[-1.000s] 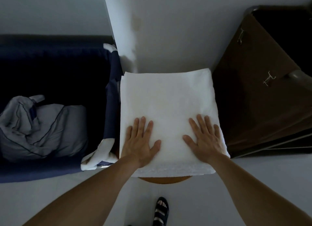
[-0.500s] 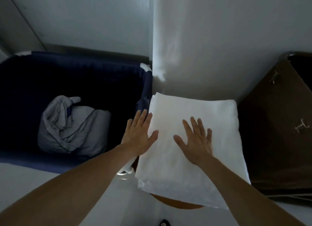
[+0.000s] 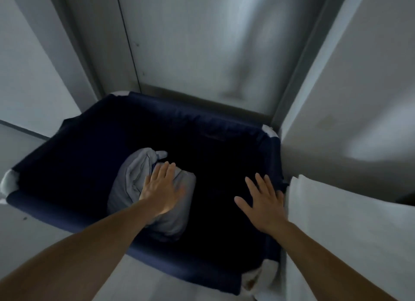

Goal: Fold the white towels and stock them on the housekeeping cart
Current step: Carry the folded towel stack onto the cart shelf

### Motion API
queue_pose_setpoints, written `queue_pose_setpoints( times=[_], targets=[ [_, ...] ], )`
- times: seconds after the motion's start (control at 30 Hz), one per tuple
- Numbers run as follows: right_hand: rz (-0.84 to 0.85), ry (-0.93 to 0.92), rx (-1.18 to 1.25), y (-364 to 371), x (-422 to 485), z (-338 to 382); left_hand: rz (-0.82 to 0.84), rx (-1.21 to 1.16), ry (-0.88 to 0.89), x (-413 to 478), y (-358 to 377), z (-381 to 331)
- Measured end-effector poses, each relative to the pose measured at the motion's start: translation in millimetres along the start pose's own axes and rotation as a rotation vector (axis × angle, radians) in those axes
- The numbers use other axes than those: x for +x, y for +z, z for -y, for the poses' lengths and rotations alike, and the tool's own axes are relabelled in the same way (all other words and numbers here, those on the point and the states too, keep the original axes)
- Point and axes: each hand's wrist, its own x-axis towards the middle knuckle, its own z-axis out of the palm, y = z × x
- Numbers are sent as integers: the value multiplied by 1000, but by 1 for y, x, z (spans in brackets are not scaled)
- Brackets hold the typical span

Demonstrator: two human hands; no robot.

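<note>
White towel point(image 3: 341, 228): flat, smooth, folded, just right of R hand point(image 3: 266, 203); L hand point(image 3: 160, 189) over grey bundle point(image 3: 130, 183) in navy bin point(image 3: 67, 147); both hands spread, fingers straight

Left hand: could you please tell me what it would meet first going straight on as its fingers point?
Most likely the grey linen bundle: the left hand overlaps it, fingers aimed at its far end. Depth is unclear; beyond lies the navy bin.

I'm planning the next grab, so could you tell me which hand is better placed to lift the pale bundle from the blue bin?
Left, probably. The left hand is open over the pale bundle, whereas the right hand hovers over the dark inside of the blue bin, nearer the folded towel.
</note>
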Motion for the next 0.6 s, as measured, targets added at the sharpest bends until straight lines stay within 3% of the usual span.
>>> queue_pose_setpoints(
  times=[0.2,0.6],
  targets=[
    [104,19,75,36,55,103,83,-16,-65,51,-17,112],
    [248,97,255,132,186,154,213,-120,-219,175,28,180]
  ],
)
